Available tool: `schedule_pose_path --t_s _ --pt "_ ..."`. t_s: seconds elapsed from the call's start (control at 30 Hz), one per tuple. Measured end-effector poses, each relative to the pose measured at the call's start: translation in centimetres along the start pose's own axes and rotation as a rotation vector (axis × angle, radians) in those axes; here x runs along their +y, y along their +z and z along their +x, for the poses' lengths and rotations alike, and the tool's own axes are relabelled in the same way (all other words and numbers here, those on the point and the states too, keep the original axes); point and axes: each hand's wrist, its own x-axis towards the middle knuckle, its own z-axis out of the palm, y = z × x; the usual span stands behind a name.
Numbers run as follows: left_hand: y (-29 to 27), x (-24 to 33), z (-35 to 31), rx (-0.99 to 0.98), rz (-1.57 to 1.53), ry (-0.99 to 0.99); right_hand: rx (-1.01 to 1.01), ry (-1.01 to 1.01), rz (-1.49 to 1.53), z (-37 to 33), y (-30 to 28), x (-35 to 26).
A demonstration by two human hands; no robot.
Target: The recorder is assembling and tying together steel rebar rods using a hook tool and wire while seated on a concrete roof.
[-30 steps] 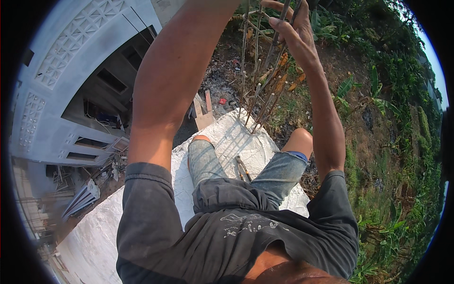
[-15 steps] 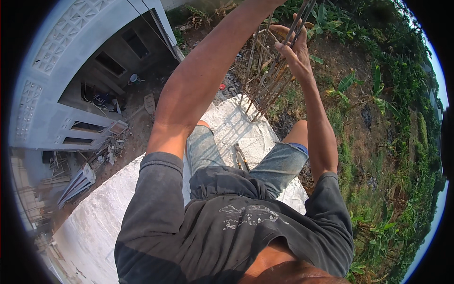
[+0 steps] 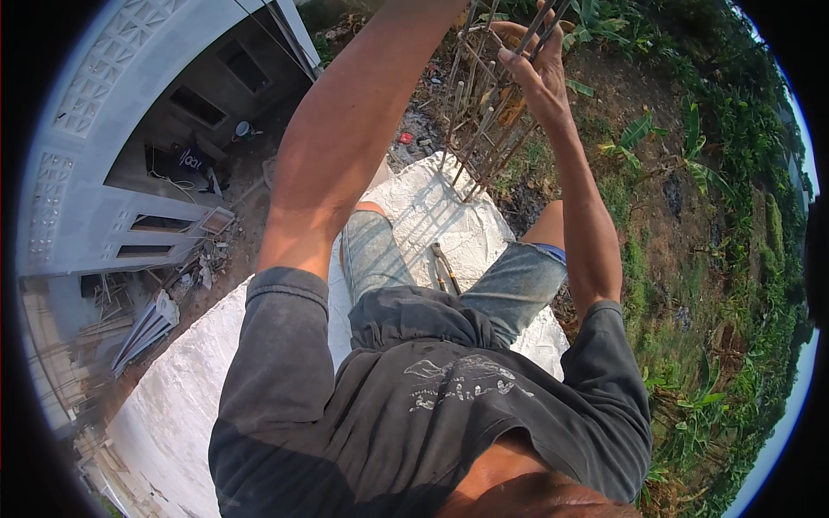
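My right hand (image 3: pixel 542 79) is raised at the upper middle, its thumb and fingers curled around steel reinforcing bars (image 3: pixel 549 24). My left arm (image 3: pixel 354 121) reaches up past the top edge, so its hand is out of sight. Below the hands, a cage of rusty rebar (image 3: pixel 471 142) rises from the far end of the white, rough-plastered ledge (image 3: pixel 414 194) that I straddle. Between my thighs, a pair of pincers (image 3: pixel 446 268) with dark and yellow handles lies on that ledge.
On the left, far below, stands a grey building (image 3: pixel 173 207) with window openings and patterned vent blocks. A bucket (image 3: pixel 244 130) and rubble (image 3: pixel 203 263) lie near it. Banana plants (image 3: pixel 639 129) and green scrub cover the sloping ground to the right. The ledge has drops on both sides.
The view has shifted slightly, so the rebar cage and ledge sit a little higher. My left arm has moved up and left, taking its wrist out of the picture. The right hand keeps its hold.
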Motion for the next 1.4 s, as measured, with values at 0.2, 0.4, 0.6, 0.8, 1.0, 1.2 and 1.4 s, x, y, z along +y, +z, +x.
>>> schedule_pose_path --t_s 0.2,0.4,0.6,0.8,1.0,1.2,1.4 --pt "0.0 -2.8 -0.4 0.044 0.189 0.037 0.002 -0.134 -0.134 -1.2 -0.3 4.7" --pt "-0.1 -2.8 0.4 0.136 0.186 -0.011 -0.005 -0.186 -0.228 -0.6 -1.0 3.1" --pt "-0.3 -0.8 -1.2 0.15 0.143 -0.015 -0.071 -0.031 -0.108 -0.7 -0.9 2.4" --pt "-0.8 0.0 -1.8 0.178 0.099 -0.025 -0.08 -0.023 -0.046 -0.1 0.1 1.4" --pt "-3.6 -4.1 -0.2 0.163 -0.024 0.007 -0.066 -0.1 -0.128 -0.4 -0.5 4.5" --pt "-4.0 -4.3 -2.3 0.233 0.027 -0.063 -0.05 -0.113 -0.19 -1.0 -0.5 7.0" --pt "-4.4 -4.3 -3.6 0.211 -0.046 -0.121 -0.105 0.046 -0.253 -2.0 -1.3 5.4"
